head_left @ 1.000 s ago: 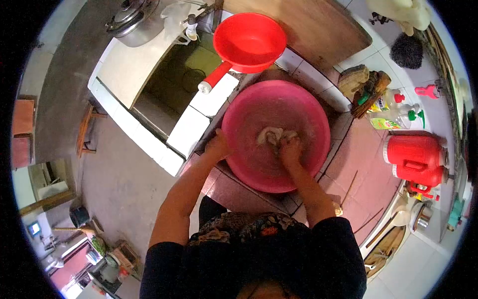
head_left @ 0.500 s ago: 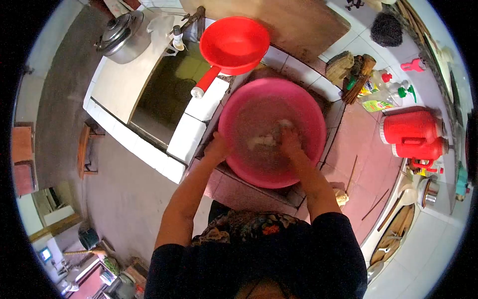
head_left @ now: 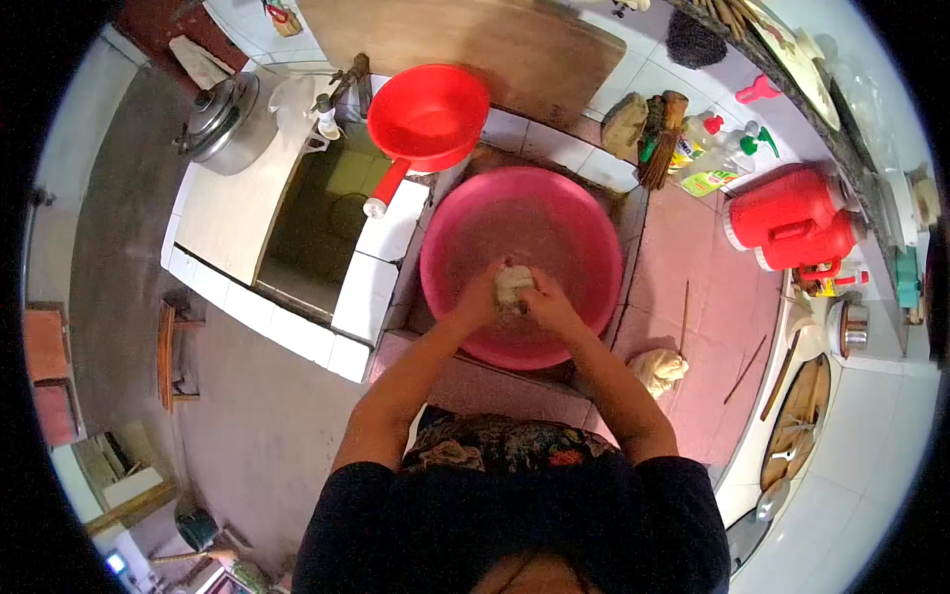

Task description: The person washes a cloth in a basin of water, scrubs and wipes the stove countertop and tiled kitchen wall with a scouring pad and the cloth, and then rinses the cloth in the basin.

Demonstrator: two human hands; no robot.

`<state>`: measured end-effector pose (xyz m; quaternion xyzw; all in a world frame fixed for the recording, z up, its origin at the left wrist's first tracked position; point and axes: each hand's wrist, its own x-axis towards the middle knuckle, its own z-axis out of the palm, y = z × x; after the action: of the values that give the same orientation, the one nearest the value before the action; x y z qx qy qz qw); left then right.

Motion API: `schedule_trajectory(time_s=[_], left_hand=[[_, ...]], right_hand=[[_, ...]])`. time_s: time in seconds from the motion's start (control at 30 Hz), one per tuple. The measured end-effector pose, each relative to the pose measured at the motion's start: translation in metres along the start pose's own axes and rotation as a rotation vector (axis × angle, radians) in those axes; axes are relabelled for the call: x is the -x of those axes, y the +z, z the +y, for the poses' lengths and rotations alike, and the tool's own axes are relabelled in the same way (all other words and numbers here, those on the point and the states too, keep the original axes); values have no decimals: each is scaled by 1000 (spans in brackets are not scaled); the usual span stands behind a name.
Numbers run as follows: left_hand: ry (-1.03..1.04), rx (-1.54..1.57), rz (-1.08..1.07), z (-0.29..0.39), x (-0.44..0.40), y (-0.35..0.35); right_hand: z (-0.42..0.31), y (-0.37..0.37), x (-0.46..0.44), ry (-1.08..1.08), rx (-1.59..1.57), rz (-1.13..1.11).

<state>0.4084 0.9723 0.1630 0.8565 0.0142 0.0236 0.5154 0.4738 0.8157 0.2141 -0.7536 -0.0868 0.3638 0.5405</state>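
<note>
A large pink basin [head_left: 592, 322] holds murky, brownish water [head_left: 515, 223]. Over its near half, both of my hands grip a pale, wet, crumpled cloth [head_left: 514, 284] between them. My left hand [head_left: 479, 297] has its fingers closed on the cloth's left side. On the other side, my right hand [head_left: 547, 303] pinches it with thumb and fingers. Part of the cloth is covered by my fingers, and its exact kind is hard to make out.
Left of the basin is a tiled water tank [head_left: 327, 223], with a red long-handled dipper [head_left: 427, 111] on its edge. Bottles [head_left: 714, 163] and red thermos flasks [head_left: 792, 220] stand at right. A pale crumpled bundle [head_left: 658, 372] lies on the pink ledge [head_left: 683, 267].
My left hand has left the basin's rim and moved in to the cloth. My right hand has brought the cloth up from the water toward me. The view has shifted slightly.
</note>
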Motion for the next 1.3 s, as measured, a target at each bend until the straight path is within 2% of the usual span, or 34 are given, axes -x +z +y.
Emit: schedule_trajectory(time_s=[0.03,0.13,0.23,0.3,0.33,0.4,0.43,0.5,0.53,0.6,0.67,0.7,0.73,0.8,0.83,0.87,0.97,1.03,1.13,1.17,1.23,1.3], left_hand=[[-66,-34,-7,3,-6,2],[-213,-138,-12,24,-16,-2],[-199,-235,-19,70,-22,-10],[-127,-312,-73,84,-19,-5],[-188,-294,-99,85,-17,-4],[-311,-257,-144,85,-13,-7],[-189,-384,-110,74,-8,-8],[56,-633,-28,43,2,-14],[82,-550,-32,40,6,-22],[133,-383,-42,38,13,-36],[-239,436,17,37,4,-46],[-422,850,49,39,0,-50],[-500,1051,-60,49,-4,-53],[-644,1449,-298,87,-15,-63],[-592,1332,-373,105,-19,-75],[-545,1215,-444,124,-21,-87],[-404,1016,-497,99,-33,-79],[-359,988,-519,107,-43,-81],[-355,841,-624,149,-61,-97],[-349,669,-666,162,-68,-103],[-260,506,-579,180,-71,-105],[-104,526,-330,191,-68,-100]], right_hand=[[-7,3,9,79,-224,73],[-8,-4,11,82,-1035,90],[11,3,6,92,-680,225],[20,21,13,141,-1108,91],[21,27,16,167,-1320,16],[7,28,23,154,-1421,-60],[-2,27,26,148,-1470,-101],[-2,22,3,252,-1298,101],[0,20,-10,306,-1209,196],[-1,8,-20,159,-1115,65],[-10,4,-26,30,-1018,16],[-47,5,-10,-20,-967,31],[-76,6,1,-71,-915,45],[-104,6,5,-241,-555,42],[-114,5,7,-319,-376,43],[-123,0,9,-401,-324,-10],[-155,-17,15,-626,-206,-150],[-180,-27,25,-741,-179,-218],[-214,-34,39,-514,-29,-223],[-216,-34,36,-561,25,-186],[-220,-36,29,-655,139,-111],[-219,-36,23,-698,185,-47]])
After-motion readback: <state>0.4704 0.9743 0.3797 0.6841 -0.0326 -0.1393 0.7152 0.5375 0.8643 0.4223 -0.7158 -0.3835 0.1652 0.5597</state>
